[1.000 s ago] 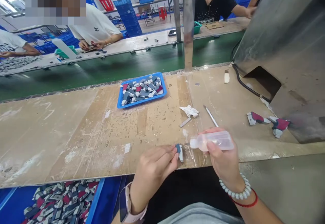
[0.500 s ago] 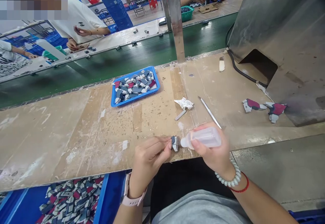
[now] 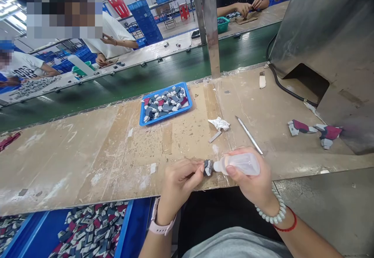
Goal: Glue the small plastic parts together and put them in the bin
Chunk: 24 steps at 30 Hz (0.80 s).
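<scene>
Between the fingertips of my left hand [image 3: 181, 178] is a small grey and white plastic piece [image 3: 208, 167], held just above the table's front edge. My right hand [image 3: 255, 184] is wrapped round a clear squeeze bottle [image 3: 242, 163] lying sideways in the grip. Its white nozzle points left at the small piece, close to it; whether they touch I cannot tell. Beyond my hands lie a silver pen-like tool [image 3: 249, 134], a crumpled white tissue [image 3: 219, 123] and a short grey strip [image 3: 215, 136].
A blue tray [image 3: 142, 118] of grey, white and maroon pieces stands on the table. Joined pieces [image 3: 330, 133] lie at right beside a metal housing [image 3: 344, 67]. A green conveyor [image 3: 117, 84] runs behind, with co-workers across it. Below left is a blue bin [image 3: 136, 219] of pieces.
The whole view has shifted, so things appear farther right and slightly lower. The small piece in my left hand looks turned a little. Both hands keep their grips.
</scene>
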Available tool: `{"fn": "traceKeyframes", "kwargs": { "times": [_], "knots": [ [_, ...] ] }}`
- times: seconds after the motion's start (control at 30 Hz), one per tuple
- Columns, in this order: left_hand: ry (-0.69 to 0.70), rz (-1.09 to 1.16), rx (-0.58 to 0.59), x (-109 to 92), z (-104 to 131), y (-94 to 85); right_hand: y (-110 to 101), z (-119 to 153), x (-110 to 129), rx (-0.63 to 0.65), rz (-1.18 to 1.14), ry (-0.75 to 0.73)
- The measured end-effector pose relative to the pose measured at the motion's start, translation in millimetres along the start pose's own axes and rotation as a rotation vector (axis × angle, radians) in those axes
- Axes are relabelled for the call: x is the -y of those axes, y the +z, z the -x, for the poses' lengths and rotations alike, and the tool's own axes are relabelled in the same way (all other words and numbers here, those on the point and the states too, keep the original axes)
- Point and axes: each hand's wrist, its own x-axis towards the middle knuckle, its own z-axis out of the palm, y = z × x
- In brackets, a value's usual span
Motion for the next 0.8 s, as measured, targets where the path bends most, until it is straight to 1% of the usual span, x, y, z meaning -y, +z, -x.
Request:
{"fn": "traceKeyframes", "kwargs": {
  "times": [0.13, 0.27, 0.43, 0.5, 0.57, 0.6, 0.67, 0.73, 0.8],
  "knots": [
    [-0.007, 0.011, 0.001, 0, 1, 0.1, 1, 1, 0, -0.015, -0.005, 0.039],
    [-0.003, 0.009, -0.007, 0, 2, 0.0, 1, 2, -2, -0.038, 0.036, 0.012],
    [0.003, -0.006, -0.009, 0, 3, -0.2, 0, 6, -8, -0.027, 0.049, -0.019],
    [0.008, -0.021, -0.019, 1, 4, 0.5, 1, 9, -11, -0.083, 0.016, -0.021],
    [0.016, -0.041, -0.039, 1, 6, 2.0, -1, 11, -11, -0.186, -0.107, -0.024],
    [0.019, -0.053, -0.051, 1, 7, 3.2, -3, 12, -10, -0.233, -0.186, -0.005],
    [0.025, -0.081, -0.077, 0, 13, 6.2, -10, 10, -6, -0.292, -0.315, 0.108],
    [0.041, -0.113, -0.108, -1, 20, 10.1, -21, 6, 0, -0.322, -0.387, 0.258],
    [0.072, -0.139, -0.143, -1, 29, 14.6, -32, 0, 5, -0.322, -0.446, 0.343]
  ]
}}
